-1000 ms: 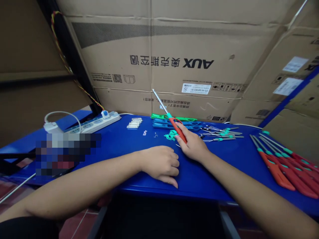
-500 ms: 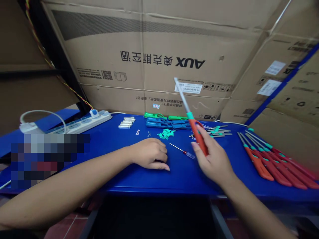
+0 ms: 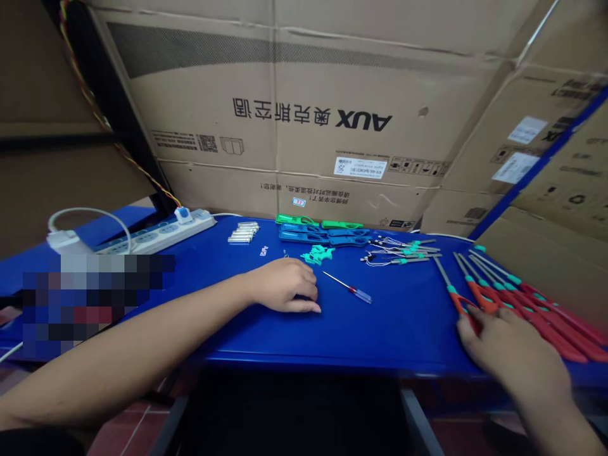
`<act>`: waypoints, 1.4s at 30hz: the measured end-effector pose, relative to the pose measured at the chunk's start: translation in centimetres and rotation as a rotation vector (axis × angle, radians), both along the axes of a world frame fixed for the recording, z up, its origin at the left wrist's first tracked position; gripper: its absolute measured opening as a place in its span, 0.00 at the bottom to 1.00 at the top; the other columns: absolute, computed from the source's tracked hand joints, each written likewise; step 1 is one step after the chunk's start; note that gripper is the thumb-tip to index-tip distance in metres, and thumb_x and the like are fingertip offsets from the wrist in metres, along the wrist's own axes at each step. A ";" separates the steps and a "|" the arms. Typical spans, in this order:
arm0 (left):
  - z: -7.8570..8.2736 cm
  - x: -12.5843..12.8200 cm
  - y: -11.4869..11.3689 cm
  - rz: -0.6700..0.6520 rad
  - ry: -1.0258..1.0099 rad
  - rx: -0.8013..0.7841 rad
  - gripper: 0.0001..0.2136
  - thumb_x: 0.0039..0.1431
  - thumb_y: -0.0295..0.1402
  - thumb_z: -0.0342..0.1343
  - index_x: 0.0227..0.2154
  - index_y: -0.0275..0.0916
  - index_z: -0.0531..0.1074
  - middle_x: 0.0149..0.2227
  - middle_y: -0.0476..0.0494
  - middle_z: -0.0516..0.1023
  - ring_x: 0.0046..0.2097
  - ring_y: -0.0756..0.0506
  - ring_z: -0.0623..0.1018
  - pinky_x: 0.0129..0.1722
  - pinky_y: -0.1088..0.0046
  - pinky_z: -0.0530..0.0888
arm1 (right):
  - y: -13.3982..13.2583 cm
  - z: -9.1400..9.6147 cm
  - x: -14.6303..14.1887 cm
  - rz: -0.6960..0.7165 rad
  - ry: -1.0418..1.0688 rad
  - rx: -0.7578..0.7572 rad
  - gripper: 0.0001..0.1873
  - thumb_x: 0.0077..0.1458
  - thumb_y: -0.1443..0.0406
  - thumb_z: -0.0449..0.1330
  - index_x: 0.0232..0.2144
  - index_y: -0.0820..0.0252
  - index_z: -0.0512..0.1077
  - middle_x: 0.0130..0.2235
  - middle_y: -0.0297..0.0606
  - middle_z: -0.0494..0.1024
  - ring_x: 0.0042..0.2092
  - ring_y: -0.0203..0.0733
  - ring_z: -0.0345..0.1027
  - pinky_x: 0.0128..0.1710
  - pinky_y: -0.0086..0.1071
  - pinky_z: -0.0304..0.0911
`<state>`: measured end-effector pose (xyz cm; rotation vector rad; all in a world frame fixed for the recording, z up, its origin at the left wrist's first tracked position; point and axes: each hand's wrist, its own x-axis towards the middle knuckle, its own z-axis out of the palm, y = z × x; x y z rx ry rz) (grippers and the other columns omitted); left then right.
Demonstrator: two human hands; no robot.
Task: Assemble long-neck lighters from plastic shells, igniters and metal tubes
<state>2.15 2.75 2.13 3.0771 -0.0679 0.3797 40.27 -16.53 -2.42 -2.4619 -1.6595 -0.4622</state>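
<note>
Head view: my left grip [image 3: 282, 286] lies released and empty on the blue worktop [image 3: 403, 332], just beside a small red-banded screwdriver [image 3: 346, 286]. My right grip [image 3: 515, 358], fingers spread and unclenched, touches the row of red-handled screwdrivers [image 3: 546, 328] at the worktop's right end.

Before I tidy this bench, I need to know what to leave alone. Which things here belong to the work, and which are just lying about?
Belonging to the work:
- red-handled tools, under the right hand
- small screwdriver, near the left hand
- teal plastic parts
- blue plastic pieces

Just lying about:
- power strip
- cardboard boxes
</note>
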 end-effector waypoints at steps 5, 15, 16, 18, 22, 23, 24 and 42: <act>0.6 -0.6 0.8 0.133 -0.012 0.030 0.15 0.68 0.43 0.50 0.35 0.41 0.79 0.31 0.45 0.79 0.35 0.46 0.77 0.36 0.69 0.71 | 2.4 2.1 -0.1 -0.170 -0.069 -0.159 0.27 0.62 0.59 0.43 0.38 0.66 0.81 0.39 0.63 0.77 0.39 0.61 0.76 0.39 0.50 0.69; 1.8 -3.5 8.5 0.913 -0.159 -0.050 0.11 0.61 0.37 0.53 0.36 0.39 0.79 0.35 0.42 0.80 0.36 0.45 0.77 0.36 0.71 0.69 | 5.6 5.0 1.6 -0.303 0.087 -0.215 0.25 0.60 0.54 0.48 0.37 0.61 0.81 0.42 0.65 0.79 0.41 0.68 0.77 0.26 0.48 0.63; 1.8 -3.6 9.5 0.938 -0.150 -0.041 0.10 0.59 0.36 0.54 0.35 0.39 0.79 0.35 0.42 0.80 0.37 0.44 0.77 0.36 0.70 0.69 | 6.1 5.4 1.5 -0.282 0.066 -0.219 0.25 0.61 0.54 0.48 0.38 0.63 0.80 0.42 0.65 0.79 0.42 0.67 0.76 0.28 0.48 0.64; 1.7 -3.6 11.3 0.987 -0.132 -0.016 0.09 0.57 0.34 0.55 0.34 0.39 0.80 0.36 0.40 0.80 0.38 0.43 0.76 0.37 0.70 0.69 | 7.5 6.2 0.8 -0.164 0.005 -0.200 0.25 0.63 0.55 0.47 0.42 0.64 0.79 0.44 0.63 0.79 0.44 0.64 0.76 0.33 0.47 0.66; 1.8 -3.1 13.6 0.967 -0.070 -0.009 0.09 0.56 0.32 0.55 0.35 0.40 0.80 0.36 0.42 0.80 0.38 0.44 0.76 0.38 0.72 0.69 | 11.1 7.1 -1.9 0.119 -0.107 -0.188 0.21 0.63 0.59 0.48 0.43 0.61 0.79 0.47 0.53 0.79 0.45 0.56 0.75 0.39 0.42 0.66; 1.8 -2.8 13.7 0.928 -0.049 -0.016 0.09 0.57 0.34 0.56 0.35 0.40 0.80 0.36 0.43 0.80 0.38 0.45 0.76 0.39 0.73 0.69 | 12.1 7.2 -2.7 0.159 -0.116 -0.190 0.21 0.63 0.58 0.48 0.42 0.60 0.79 0.46 0.51 0.79 0.45 0.55 0.75 0.39 0.42 0.66; 1.8 -2.6 13.6 0.884 -0.029 -0.023 0.09 0.57 0.36 0.57 0.37 0.40 0.80 0.36 0.43 0.80 0.39 0.45 0.76 0.39 0.73 0.69 | 12.9 7.2 -3.4 0.198 -0.121 -0.191 0.21 0.63 0.58 0.48 0.42 0.59 0.79 0.46 0.49 0.79 0.44 0.55 0.75 0.39 0.41 0.66; 2.5 -1.5 7.2 0.734 -0.080 -0.013 0.06 0.60 0.33 0.57 0.34 0.38 0.78 0.36 0.43 0.78 0.38 0.45 0.76 0.40 0.70 0.69 | 15.6 6.3 0.2 0.354 0.056 -0.105 0.22 0.62 0.59 0.48 0.44 0.63 0.78 0.45 0.48 0.80 0.44 0.49 0.73 0.45 0.39 0.65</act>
